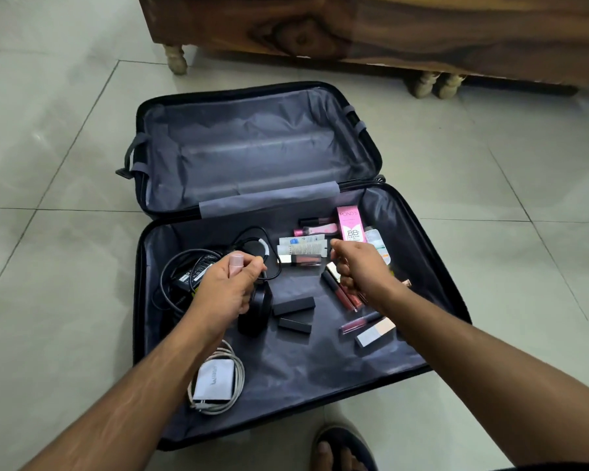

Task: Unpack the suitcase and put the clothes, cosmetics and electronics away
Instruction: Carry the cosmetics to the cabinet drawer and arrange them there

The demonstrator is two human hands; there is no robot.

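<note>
Suitcase [143, 300] lies flat open on the floor; far half bare, so clothes look done. Near half is sorted: electronics left, cosmetics right. My left hand [230, 290] pinches a small pink tube [236, 263] over the charger [193, 275]. Right hand [361, 266] is curled above the lip glosses [342, 294]; can't tell if it holds anything.

Open suitcase [419, 246] at frame centre on tiled floor [48, 164]. Left hand [230, 288] gripping a black cable [272, 266] at centre left; right hand [363, 266] curled above scattered cosmetics [303, 248]. White charger [213, 382] at lower left.
</note>
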